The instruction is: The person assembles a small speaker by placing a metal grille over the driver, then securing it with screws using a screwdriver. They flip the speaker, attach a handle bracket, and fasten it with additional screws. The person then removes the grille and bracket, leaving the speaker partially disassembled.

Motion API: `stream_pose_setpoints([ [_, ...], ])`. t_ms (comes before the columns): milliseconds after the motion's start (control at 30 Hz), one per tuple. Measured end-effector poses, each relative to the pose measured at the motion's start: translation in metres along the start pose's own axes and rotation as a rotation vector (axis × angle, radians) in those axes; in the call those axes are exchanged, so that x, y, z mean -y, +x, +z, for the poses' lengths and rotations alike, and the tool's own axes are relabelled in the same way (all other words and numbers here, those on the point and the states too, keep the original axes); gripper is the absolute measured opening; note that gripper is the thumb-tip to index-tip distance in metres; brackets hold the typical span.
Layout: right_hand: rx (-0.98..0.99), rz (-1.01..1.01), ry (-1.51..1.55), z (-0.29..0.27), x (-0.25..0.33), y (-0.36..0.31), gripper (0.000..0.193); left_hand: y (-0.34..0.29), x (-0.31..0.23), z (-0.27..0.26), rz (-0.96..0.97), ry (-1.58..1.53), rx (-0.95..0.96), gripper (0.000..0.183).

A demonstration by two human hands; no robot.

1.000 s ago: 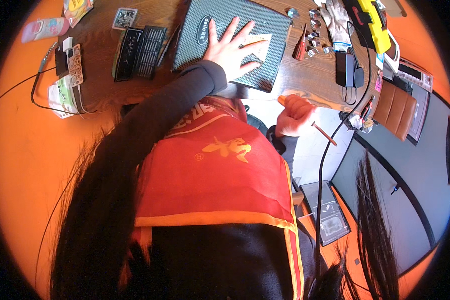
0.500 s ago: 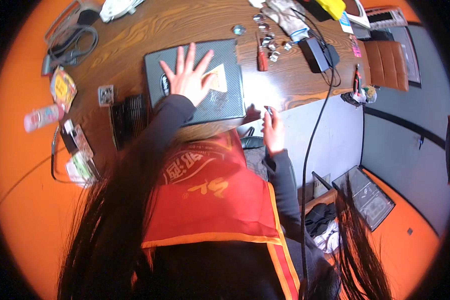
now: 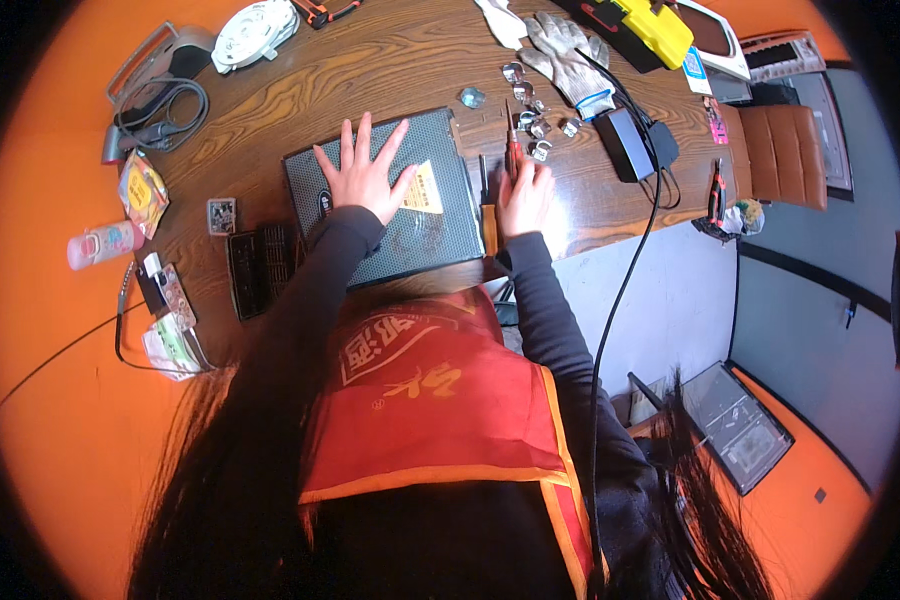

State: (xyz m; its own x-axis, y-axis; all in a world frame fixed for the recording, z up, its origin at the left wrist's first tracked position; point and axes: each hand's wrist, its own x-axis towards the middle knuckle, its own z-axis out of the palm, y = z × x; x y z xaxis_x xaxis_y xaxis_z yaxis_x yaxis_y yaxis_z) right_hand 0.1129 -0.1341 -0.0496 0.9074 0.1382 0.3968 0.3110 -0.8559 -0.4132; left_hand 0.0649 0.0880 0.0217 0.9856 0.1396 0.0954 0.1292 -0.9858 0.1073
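Note:
My left hand [image 3: 362,180] lies flat with fingers spread on a dark grey, mesh-patterned flat case [image 3: 390,245] bearing a yellow-white label. The case rests on the wooden table close to my body. Just beyond its right side, my right hand [image 3: 526,200] is closed around the handle of a red screwdriver [image 3: 513,150], whose shaft points away from me. Between that hand and the case lies a screwdriver with an orange handle [image 3: 489,230]. Several small shiny metal clamps [image 3: 540,128] are scattered past the red screwdriver.
Work gloves [image 3: 570,65], a black power adapter [image 3: 623,145] and a yellow toolbox [image 3: 655,30] occupy the right back. A black cable [image 3: 630,270] hangs down on the right. Left of the case are a black slotted tray [image 3: 260,268] and a small box of screws [image 3: 222,216].
My right hand has moved from beyond the table's near edge up to the red screwdriver. The orange-handled screwdriver now shows beside the case. My left hand stays on the case.

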Motion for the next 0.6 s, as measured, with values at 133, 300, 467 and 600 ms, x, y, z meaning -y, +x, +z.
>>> stream_pose_setpoints([
  [133, 0.342, 0.206, -0.103, 0.01, -0.003, 0.028, 0.031, 0.001, -0.003, 0.003, -0.07, 0.021, -0.016, 0.056],
  [300, 0.19, 0.223, 0.097, -0.015, -0.007, 0.013, 0.039, 0.001, 0.001, 0.009, -0.029, -0.008, -0.087, 0.056],
  [467, 0.402, 0.559, 0.581, -0.103, -0.009, -0.048, 0.027, 0.022, -0.003, 0.014, -0.027, -0.012, -0.02, 0.062],
  [600, 0.476, 0.686, 0.838, -0.155, 0.014, -0.087, 0.023, 0.061, -0.014, 0.021, -0.055, -0.133, 0.066, 0.07],
])
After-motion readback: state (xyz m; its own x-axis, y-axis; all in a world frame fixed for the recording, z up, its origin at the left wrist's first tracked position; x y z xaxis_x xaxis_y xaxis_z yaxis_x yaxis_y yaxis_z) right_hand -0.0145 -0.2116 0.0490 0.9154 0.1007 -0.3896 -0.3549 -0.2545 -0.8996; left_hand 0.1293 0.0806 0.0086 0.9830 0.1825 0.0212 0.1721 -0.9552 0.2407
